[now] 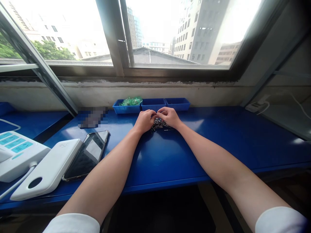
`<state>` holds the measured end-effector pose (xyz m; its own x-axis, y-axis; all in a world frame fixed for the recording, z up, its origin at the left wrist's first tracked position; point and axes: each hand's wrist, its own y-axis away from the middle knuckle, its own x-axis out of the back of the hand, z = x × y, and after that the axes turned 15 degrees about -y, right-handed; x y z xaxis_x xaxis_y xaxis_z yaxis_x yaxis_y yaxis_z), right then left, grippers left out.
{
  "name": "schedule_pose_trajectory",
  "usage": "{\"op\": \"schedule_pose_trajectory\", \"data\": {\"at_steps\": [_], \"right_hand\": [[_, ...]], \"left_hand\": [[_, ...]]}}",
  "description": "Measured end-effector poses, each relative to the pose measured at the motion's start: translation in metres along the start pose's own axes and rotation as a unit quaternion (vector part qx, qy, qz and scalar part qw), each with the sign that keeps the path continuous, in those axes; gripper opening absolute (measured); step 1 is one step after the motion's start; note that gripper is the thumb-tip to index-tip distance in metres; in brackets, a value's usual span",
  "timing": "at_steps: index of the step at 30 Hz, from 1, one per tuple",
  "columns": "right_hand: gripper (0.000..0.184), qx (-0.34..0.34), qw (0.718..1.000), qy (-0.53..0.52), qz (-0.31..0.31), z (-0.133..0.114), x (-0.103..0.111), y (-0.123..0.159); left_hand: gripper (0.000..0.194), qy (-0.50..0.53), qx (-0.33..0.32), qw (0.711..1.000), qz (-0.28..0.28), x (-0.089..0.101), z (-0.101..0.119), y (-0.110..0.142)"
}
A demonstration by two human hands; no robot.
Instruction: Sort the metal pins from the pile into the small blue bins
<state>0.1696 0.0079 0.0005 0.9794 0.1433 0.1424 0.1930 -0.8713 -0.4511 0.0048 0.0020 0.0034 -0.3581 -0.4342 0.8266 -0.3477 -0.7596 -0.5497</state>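
Observation:
My left hand (145, 120) and my right hand (169, 116) meet over a small pile of thin dark metal pins (159, 125) on the blue table (170, 155). Both hands have their fingers curled and pinched together at the fingertips, above the pile. What sits between the fingertips is too small to make out. Just behind the hands stands a row of three shallow blue trays (153, 104); the left one holds small green parts (131, 101).
A black phone (87, 154) and a white power bank (48, 170) lie at the left front. A white device with teal buttons (17, 153) is at the far left. A white power strip (255, 106) sits at the right under the window.

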Motion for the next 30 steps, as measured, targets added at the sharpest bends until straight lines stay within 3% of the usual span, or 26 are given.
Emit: {"op": "schedule_pose_trajectory", "data": {"at_steps": [4,11,15,20,26,30], "right_hand": [[0.02,0.006,0.999,-0.03,0.013,-0.002,0.002,-0.001],[0.022,-0.002,0.999,-0.046,0.024,-0.001,0.007,-0.002],[0.032,0.056,0.99,0.111,0.06,-0.001,0.012,-0.005],[0.056,0.039,0.936,0.345,0.05,0.001,0.016,-0.013],[0.056,-0.043,0.903,0.427,0.005,0.016,0.017,-0.021],[0.056,-0.064,0.89,0.451,-0.009,0.017,0.016,-0.021]], "left_hand": [[0.026,-0.016,0.034,0.999,-0.005,0.001,0.001,0.0],[0.029,-0.017,0.037,0.999,-0.009,0.0,0.0,0.0],[0.034,-0.048,0.089,0.995,-0.016,-0.005,-0.006,0.0],[0.035,-0.066,0.142,0.987,-0.034,-0.012,-0.012,-0.001],[0.035,-0.061,0.15,0.985,-0.063,-0.017,-0.013,-0.002],[0.035,-0.06,0.153,0.984,-0.072,-0.018,-0.012,-0.002]]}}
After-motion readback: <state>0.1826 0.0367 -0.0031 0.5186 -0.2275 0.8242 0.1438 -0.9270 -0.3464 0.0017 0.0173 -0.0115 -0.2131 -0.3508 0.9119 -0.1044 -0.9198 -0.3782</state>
